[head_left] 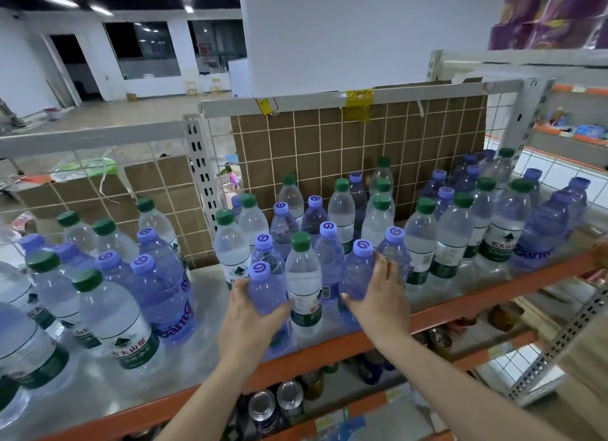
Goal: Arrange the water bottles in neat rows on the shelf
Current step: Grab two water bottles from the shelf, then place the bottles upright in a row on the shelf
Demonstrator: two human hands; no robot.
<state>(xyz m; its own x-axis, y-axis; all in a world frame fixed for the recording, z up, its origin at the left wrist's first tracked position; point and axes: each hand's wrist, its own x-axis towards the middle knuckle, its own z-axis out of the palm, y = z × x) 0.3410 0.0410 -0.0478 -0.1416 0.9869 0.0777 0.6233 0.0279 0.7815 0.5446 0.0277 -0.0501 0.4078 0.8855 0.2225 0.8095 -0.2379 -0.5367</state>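
While the water bottles [342,210] stand crowded on the shelf [362,335] across the middle of the frame, the left hand [250,322] curls its grip around a purple bottle [266,295] at lower centre, hiding its lower part. The right hand [381,295] lies with straight fingers against another purple bottle [357,276], grasping nothing. Bottles at the left edge are cut off.

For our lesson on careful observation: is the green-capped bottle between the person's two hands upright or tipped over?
Upright. The green-capped bottle stands on the shelf with its cap on top, between the left hand and right hand.
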